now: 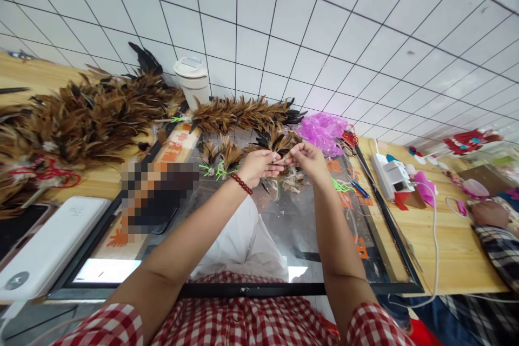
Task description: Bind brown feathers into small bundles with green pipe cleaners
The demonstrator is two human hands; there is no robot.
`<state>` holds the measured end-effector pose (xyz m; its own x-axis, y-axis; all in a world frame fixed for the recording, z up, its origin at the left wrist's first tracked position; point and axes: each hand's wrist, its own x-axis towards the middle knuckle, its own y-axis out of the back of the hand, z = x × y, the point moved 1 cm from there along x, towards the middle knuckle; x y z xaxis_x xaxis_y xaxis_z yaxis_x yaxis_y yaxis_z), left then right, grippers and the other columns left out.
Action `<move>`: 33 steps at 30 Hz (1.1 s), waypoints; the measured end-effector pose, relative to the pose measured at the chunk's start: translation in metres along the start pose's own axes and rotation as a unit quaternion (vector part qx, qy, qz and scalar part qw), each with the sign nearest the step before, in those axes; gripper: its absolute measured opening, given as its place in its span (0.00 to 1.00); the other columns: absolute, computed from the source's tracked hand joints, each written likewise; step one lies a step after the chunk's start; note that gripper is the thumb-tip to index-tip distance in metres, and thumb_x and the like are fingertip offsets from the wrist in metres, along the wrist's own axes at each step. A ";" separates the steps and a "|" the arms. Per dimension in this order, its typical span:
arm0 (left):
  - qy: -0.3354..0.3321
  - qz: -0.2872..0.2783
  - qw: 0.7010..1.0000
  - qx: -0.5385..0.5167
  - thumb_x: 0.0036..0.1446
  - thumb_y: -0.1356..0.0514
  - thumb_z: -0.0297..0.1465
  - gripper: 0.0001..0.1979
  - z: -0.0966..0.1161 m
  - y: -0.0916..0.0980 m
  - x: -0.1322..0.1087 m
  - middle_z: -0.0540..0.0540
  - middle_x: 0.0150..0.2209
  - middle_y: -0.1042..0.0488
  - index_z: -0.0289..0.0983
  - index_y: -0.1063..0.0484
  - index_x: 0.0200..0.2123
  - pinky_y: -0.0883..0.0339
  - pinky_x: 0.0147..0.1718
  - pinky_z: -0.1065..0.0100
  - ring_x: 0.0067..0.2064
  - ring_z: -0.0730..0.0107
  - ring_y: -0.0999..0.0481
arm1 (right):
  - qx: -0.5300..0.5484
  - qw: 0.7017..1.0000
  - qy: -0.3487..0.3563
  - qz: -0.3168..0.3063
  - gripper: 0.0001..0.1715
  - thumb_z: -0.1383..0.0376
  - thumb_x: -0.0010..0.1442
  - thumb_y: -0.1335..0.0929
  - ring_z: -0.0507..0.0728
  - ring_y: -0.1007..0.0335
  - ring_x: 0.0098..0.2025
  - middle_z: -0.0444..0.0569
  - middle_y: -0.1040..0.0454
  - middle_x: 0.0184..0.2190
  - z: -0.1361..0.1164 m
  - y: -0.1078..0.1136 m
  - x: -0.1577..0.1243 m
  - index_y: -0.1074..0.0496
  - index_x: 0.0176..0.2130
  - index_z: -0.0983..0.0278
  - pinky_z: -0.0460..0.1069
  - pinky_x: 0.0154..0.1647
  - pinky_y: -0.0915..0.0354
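Note:
My left hand (259,165) and my right hand (308,159) meet above a glass-topped table (284,238), fingers pinched together on a small bunch of brown and black feathers (279,143). A dark red bead bracelet (242,184) circles my left wrist. Just past my fingers lies a long feather garland (243,113). Smaller feather bundles tied with green string (221,165) lie to the left of my left hand. Both forearms reach forward from red checked sleeves.
A big heap of brown feathers (81,119) covers the wooden table at the left, by a white lidded cup (193,80). A white power bank (48,246) lies near left. Pink plastic (322,132), a power strip (391,173) and another person's hand (490,213) are at the right.

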<state>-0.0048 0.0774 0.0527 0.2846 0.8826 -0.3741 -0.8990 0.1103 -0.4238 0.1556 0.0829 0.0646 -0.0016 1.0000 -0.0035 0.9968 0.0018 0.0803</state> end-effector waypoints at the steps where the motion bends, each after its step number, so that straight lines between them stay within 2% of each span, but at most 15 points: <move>1: 0.000 0.005 1.000 0.004 0.53 0.37 0.30 0.06 -0.001 -0.001 0.000 0.44 0.27 0.24 0.32 0.27 0.30 0.30 0.28 0.71 0.28 0.69 0.22 | -0.001 1.000 0.000 -0.001 0.22 0.51 0.45 0.26 0.51 0.27 0.25 0.44 0.25 0.21 0.000 0.000 0.000 0.34 0.29 0.63 0.45 0.27 0.31; 6: -0.040 0.015 0.998 0.052 0.55 0.39 0.27 0.07 -0.007 -0.005 0.002 0.46 0.23 0.26 0.31 0.27 0.26 0.34 0.22 0.75 0.21 0.77 0.27 | 0.005 1.000 0.004 -0.001 0.19 0.54 0.47 0.27 0.52 0.25 0.26 0.43 0.26 0.21 0.003 -0.003 0.001 0.35 0.30 0.63 0.46 0.30 0.29; 11: -0.079 -0.009 0.982 0.173 0.55 0.42 0.24 0.13 -0.009 -0.005 0.003 0.50 0.16 0.31 0.32 0.31 0.18 0.37 0.17 0.76 0.16 0.80 0.34 | 0.004 1.000 0.009 -0.006 0.15 0.57 0.48 0.29 0.51 0.27 0.25 0.39 0.29 0.21 0.007 -0.005 0.004 0.36 0.31 0.62 0.48 0.32 0.28; 13: -0.102 0.002 0.975 0.198 0.54 0.41 0.24 0.14 -0.007 -0.002 0.005 0.50 0.15 0.33 0.32 0.31 0.17 0.40 0.16 0.77 0.15 0.80 0.35 | -0.038 0.999 0.023 -0.008 0.12 0.58 0.51 0.31 0.52 0.27 0.27 0.41 0.28 0.23 0.006 -0.003 0.003 0.35 0.33 0.61 0.48 0.33 0.29; 15: -0.128 0.029 0.977 0.165 0.53 0.40 0.24 0.12 -0.002 0.002 0.006 0.50 0.16 0.32 0.32 0.30 0.18 0.41 0.15 0.77 0.15 0.81 0.35 | -0.165 0.985 0.046 -0.015 0.08 0.60 0.54 0.33 0.53 0.27 0.29 0.44 0.26 0.26 0.005 -0.001 0.000 0.32 0.34 0.61 0.48 0.34 0.31; 17: -0.143 0.056 0.983 0.099 0.53 0.39 0.25 0.09 0.004 0.006 0.007 0.50 0.17 0.32 0.32 0.28 0.21 0.40 0.16 0.77 0.16 0.80 0.35 | -0.359 0.929 0.061 -0.066 0.05 0.65 0.52 0.33 0.54 0.28 0.30 0.46 0.24 0.27 0.006 -0.002 -0.003 0.28 0.32 0.62 0.48 0.35 0.34; 20: -0.140 0.068 0.987 0.034 0.52 0.37 0.27 0.07 0.012 0.009 0.006 0.50 0.18 0.31 0.31 0.27 0.24 0.40 0.16 0.76 0.17 0.80 0.34 | -0.573 0.800 0.045 -0.174 0.05 0.69 0.48 0.32 0.57 0.28 0.32 0.49 0.23 0.27 0.016 -0.010 -0.007 0.25 0.27 0.62 0.48 0.34 0.38; 21: -0.137 0.067 0.988 0.024 0.52 0.37 0.28 0.07 0.013 0.009 0.006 0.50 0.18 0.31 0.31 0.27 0.24 0.41 0.16 0.76 0.17 0.80 0.35 | -0.603 0.775 0.038 -0.185 0.06 0.70 0.48 0.32 0.57 0.28 0.32 0.51 0.22 0.27 0.019 -0.013 -0.008 0.24 0.26 0.62 0.48 0.33 0.39; 23: -0.131 0.061 0.990 0.010 0.52 0.37 0.28 0.07 0.014 0.010 0.005 0.50 0.18 0.32 0.31 0.28 0.25 0.41 0.17 0.76 0.17 0.81 0.35 | -0.624 0.759 0.032 -0.183 0.06 0.69 0.49 0.33 0.56 0.28 0.31 0.52 0.22 0.27 0.024 -0.018 -0.007 0.24 0.26 0.63 0.47 0.31 0.40; 25: -0.121 0.055 0.991 -0.001 0.53 0.37 0.28 0.07 0.013 0.010 0.005 0.51 0.19 0.32 0.31 0.28 0.25 0.41 0.17 0.76 0.17 0.81 0.35 | -0.596 0.780 0.043 -0.185 0.06 0.69 0.49 0.33 0.55 0.29 0.30 0.51 0.23 0.25 0.025 -0.018 -0.006 0.25 0.25 0.64 0.46 0.31 0.41; 26: -0.116 0.052 0.992 -0.009 0.53 0.37 0.28 0.07 0.013 0.010 0.005 0.51 0.19 0.32 0.31 0.28 0.25 0.40 0.17 0.76 0.18 0.81 0.35 | -0.558 0.807 0.051 -0.188 0.05 0.69 0.49 0.34 0.54 0.30 0.29 0.50 0.24 0.25 0.023 -0.016 -0.005 0.26 0.25 0.64 0.46 0.30 0.40; 29: -0.097 0.046 0.994 -0.032 0.53 0.38 0.28 0.06 0.011 0.009 0.004 0.50 0.20 0.31 0.31 0.29 0.26 0.38 0.19 0.76 0.19 0.80 0.33 | -0.332 0.930 0.030 -0.157 0.04 0.65 0.50 0.34 0.51 0.31 0.26 0.45 0.26 0.24 0.013 -0.005 -0.003 0.30 0.28 0.64 0.44 0.28 0.38; 30: -0.091 0.045 0.994 -0.036 0.54 0.38 0.27 0.06 0.011 0.008 0.003 0.49 0.21 0.30 0.31 0.29 0.26 0.36 0.21 0.75 0.20 0.80 0.32 | -0.239 0.961 0.008 -0.137 0.06 0.63 0.51 0.33 0.50 0.31 0.25 0.44 0.26 0.23 0.010 -0.002 -0.002 0.31 0.30 0.64 0.44 0.27 0.37; 31: -0.084 0.045 0.995 -0.038 0.54 0.38 0.27 0.06 0.010 0.008 0.003 0.48 0.22 0.28 0.30 0.28 0.26 0.34 0.23 0.75 0.21 0.79 0.30 | -0.154 0.981 -0.014 -0.117 0.08 0.61 0.51 0.33 0.50 0.31 0.24 0.43 0.27 0.22 0.006 0.001 -0.002 0.32 0.31 0.64 0.44 0.27 0.36; 33: -0.075 0.044 0.996 -0.032 0.54 0.39 0.26 0.06 0.009 0.006 0.003 0.46 0.24 0.26 0.30 0.28 0.27 0.32 0.27 0.73 0.24 0.78 0.27 | -0.035 0.995 -0.043 -0.086 0.14 0.57 0.48 0.30 0.49 0.31 0.24 0.43 0.27 0.22 0.001 0.004 -0.002 0.33 0.31 0.63 0.44 0.26 0.35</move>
<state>-0.0126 0.0848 0.0560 0.1483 0.9464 -0.2869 -0.8936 0.0040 -0.4488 0.1601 0.0806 0.0639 -0.1623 0.9808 -0.1083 0.9741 0.1768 0.1407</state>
